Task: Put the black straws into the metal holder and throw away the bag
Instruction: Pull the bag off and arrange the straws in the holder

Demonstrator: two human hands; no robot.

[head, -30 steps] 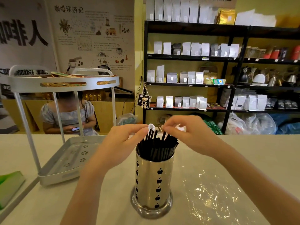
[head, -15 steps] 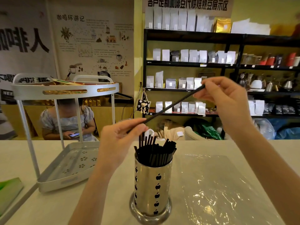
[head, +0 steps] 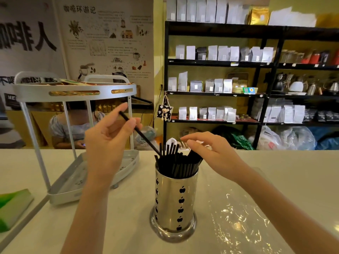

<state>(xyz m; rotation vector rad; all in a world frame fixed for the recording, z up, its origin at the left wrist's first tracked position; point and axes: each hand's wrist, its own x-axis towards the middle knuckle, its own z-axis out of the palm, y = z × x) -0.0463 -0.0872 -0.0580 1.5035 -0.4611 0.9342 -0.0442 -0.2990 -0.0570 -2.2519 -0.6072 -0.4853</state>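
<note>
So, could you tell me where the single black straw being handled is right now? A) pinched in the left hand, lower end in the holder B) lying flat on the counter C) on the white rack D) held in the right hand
A: the left hand pinches the single straw, its lower end among the straws in the metal holder.

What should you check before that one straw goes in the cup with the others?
1. Left hand grips the single black straw: ok.
2. Straw's lower end points into the metal holder: ok.
3. Holder stands upright on the counter: ok.
4. Right hand is open, hovering by the bunch of straws: ok.
5. Room left in the holder: cannot tell.
6. Clear plastic bag thrown away: not ok, it lies on the counter.
</note>
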